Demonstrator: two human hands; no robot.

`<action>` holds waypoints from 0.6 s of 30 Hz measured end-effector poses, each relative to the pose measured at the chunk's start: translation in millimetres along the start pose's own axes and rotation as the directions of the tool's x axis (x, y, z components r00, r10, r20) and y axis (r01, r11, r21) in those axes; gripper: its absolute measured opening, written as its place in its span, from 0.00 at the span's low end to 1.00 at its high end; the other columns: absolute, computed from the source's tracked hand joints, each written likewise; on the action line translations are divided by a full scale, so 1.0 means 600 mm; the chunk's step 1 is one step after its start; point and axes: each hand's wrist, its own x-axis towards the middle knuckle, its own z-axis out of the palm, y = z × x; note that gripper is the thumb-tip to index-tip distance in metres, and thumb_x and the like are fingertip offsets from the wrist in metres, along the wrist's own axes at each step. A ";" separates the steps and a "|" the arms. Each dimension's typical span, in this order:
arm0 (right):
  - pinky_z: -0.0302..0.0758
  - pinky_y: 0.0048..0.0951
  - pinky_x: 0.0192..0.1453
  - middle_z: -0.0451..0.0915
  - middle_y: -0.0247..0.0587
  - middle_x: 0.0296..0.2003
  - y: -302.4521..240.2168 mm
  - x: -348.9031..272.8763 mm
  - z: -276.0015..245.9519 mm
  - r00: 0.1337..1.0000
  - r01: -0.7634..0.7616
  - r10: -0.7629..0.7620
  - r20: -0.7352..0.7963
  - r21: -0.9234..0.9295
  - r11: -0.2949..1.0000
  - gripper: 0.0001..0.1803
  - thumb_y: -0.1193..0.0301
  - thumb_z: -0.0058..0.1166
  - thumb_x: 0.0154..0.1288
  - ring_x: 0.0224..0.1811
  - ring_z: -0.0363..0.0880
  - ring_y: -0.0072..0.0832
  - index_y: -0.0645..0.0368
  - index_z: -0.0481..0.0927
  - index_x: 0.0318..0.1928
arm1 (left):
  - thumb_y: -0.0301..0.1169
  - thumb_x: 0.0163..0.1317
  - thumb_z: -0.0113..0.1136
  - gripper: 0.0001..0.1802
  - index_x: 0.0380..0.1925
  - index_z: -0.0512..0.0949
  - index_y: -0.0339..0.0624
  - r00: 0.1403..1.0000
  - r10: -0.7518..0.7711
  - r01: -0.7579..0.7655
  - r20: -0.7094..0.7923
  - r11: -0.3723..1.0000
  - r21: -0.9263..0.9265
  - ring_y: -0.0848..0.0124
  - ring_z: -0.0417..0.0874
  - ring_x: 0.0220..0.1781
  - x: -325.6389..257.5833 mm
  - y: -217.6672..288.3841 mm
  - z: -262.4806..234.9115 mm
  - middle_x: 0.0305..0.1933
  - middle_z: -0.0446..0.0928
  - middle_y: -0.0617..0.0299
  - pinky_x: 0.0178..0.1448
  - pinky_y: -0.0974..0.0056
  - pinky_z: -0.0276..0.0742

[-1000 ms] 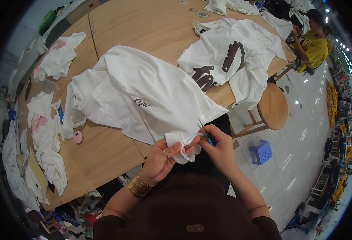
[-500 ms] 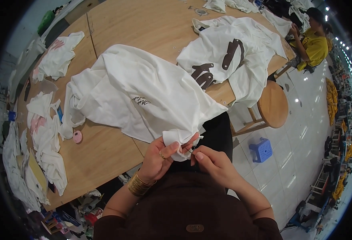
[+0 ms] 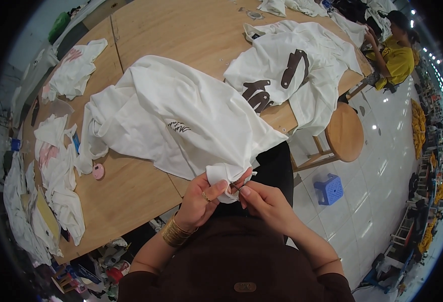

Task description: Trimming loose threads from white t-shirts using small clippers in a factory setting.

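A white garment [image 3: 181, 108] with a small dark print spreads over the table, and one narrow end of it, like a cuff, hangs past the edge toward me. My left hand [image 3: 202, 199] is closed on that end, its thumb pressing the cloth over the fingers. Close beside it, my right hand [image 3: 268, 202] pinches a small thin dark tool [image 3: 237, 187], whose tip meets the edge of the cloth. Its exact kind is too small to make out, and my fingers cover most of it.
On the wooden table [image 3: 166, 30] lie another white garment [image 3: 317, 60] with brown patches, pink-marked white pieces [image 3: 70, 75] and a round pink object [image 3: 98, 171]. To the right stand a wooden stool [image 3: 345, 132] and a blue plastic stool [image 3: 329, 190]. A person in yellow [image 3: 398, 63] sits beyond.
My right hand has shifted slightly left, bringing the dark tool against the cloth edge. The left hand keeps its hold on the garment.
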 end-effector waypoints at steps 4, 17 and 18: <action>0.62 0.21 0.24 0.67 0.30 0.16 0.002 0.000 0.003 1.000 0.001 -0.001 -0.014 0.018 1.000 0.19 0.61 0.41 0.70 0.20 0.62 0.15 0.62 0.73 0.28 | 0.35 0.63 0.50 0.24 0.54 0.63 0.29 1.000 0.005 -0.005 -0.012 1.000 0.000 0.63 0.75 0.51 0.001 0.000 0.002 0.58 0.67 0.42 0.53 0.58 0.72; 0.63 0.21 0.25 0.66 0.32 0.15 0.003 -0.003 0.000 0.999 0.006 -0.007 -0.031 -0.020 1.000 0.19 0.61 0.42 0.69 0.19 0.62 0.16 0.62 0.72 0.27 | 0.32 0.61 0.48 0.23 0.53 0.64 0.27 0.999 -0.016 0.015 -0.040 1.000 -0.013 0.62 0.73 0.54 0.000 0.002 0.001 0.58 0.66 0.39 0.57 0.58 0.68; 0.63 0.21 0.25 0.66 0.32 0.15 0.003 -0.003 0.000 0.999 0.006 -0.007 -0.031 -0.020 1.000 0.19 0.61 0.42 0.69 0.19 0.62 0.16 0.62 0.72 0.27 | 0.32 0.61 0.48 0.23 0.53 0.64 0.27 0.999 -0.016 0.016 -0.034 1.000 -0.002 0.61 0.72 0.56 -0.001 0.003 0.001 0.59 0.65 0.39 0.58 0.57 0.68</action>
